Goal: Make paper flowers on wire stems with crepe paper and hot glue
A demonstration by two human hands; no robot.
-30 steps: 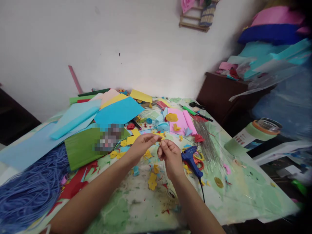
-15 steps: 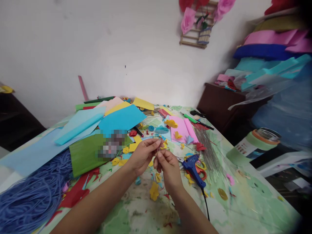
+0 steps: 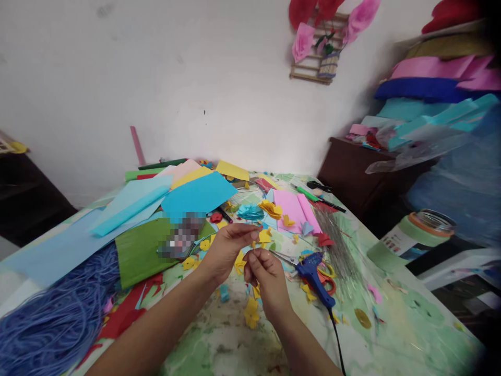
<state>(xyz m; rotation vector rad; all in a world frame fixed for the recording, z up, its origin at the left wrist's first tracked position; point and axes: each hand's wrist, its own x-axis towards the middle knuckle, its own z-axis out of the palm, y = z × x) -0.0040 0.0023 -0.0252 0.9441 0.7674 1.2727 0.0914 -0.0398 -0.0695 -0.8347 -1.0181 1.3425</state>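
Over the middle of the table, my left hand [image 3: 229, 249] pinches thumb and fingertips together on something very fine, apparently a thin wire [image 3: 253, 245]. Just below and to the right, my right hand [image 3: 266, 277] is closed on the lower part of the same strand, fingers curled. Most of the wire is hidden by my fingers. Yellow paper flowers [image 3: 251, 312] lie on the table beneath and around both hands. Beyond the fingertips sit a turquoise paper flower [image 3: 250, 211] and a layered yellow-orange one [image 3: 271, 209].
Right of my hands lie a blue glue gun [image 3: 316, 277], scissors [image 3: 329, 282] and a bundle of thin wires [image 3: 340, 250]. A green bottle [image 3: 407, 237] stands at the right edge. Leftward are coloured paper sheets [image 3: 198, 196] and blue cord [image 3: 58, 313].
My hands have moved slightly apart, the right one a little lower. The view has shifted slightly, so the table appears lower and further right.
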